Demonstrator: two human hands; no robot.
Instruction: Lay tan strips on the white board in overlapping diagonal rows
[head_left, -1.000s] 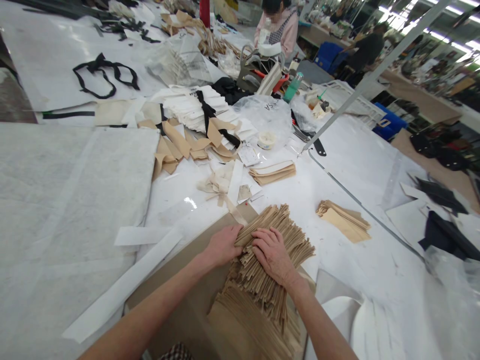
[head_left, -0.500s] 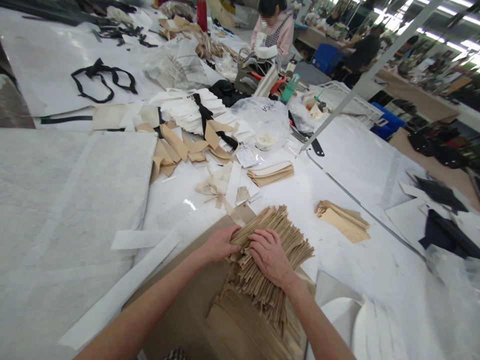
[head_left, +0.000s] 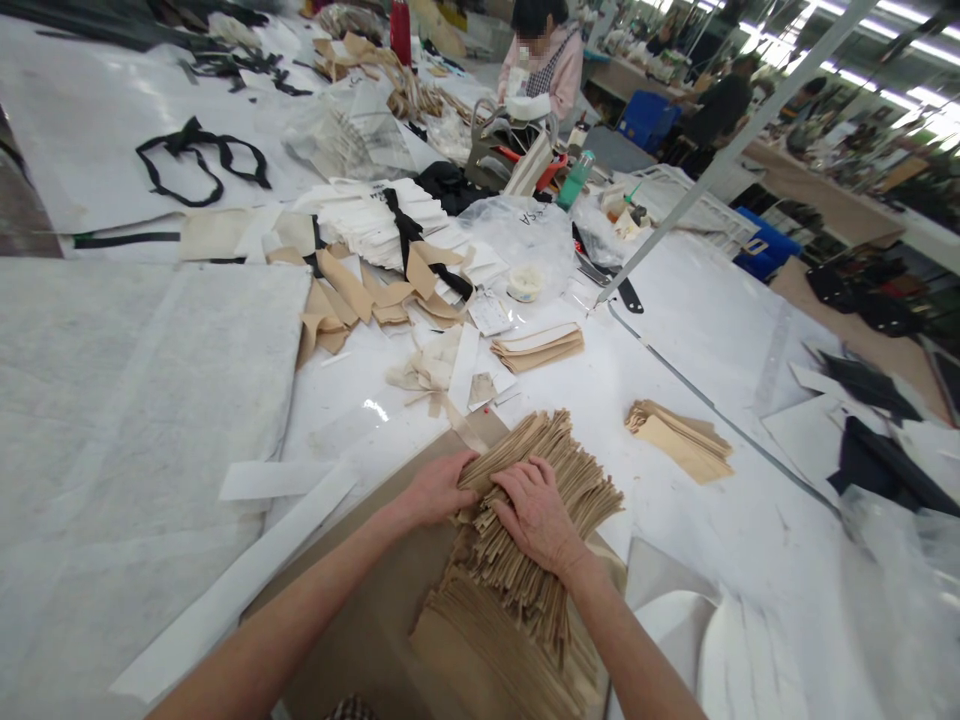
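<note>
Bundle of brown strips (head_left: pixel 579 480) lies over the brown board (head_left: pixel 375 625), partly hidden by the right hand (head_left: pixel 534 515), fingers half-curled on top; grip cannot be told. Left hand (head_left: pixel 437 488) grasps its left edge, fingertips obscured. Forearms, cut off below, converge above the board.

Black letters "SSA" (head_left: pixel 534 214), partly legible, clear plastic bag (head_left: pixel 501 232)

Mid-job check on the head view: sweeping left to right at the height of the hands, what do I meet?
Pale sheet → left hand → right hand, resting on the thick brown bundle → small tan stack → dark folded cloth.
</note>
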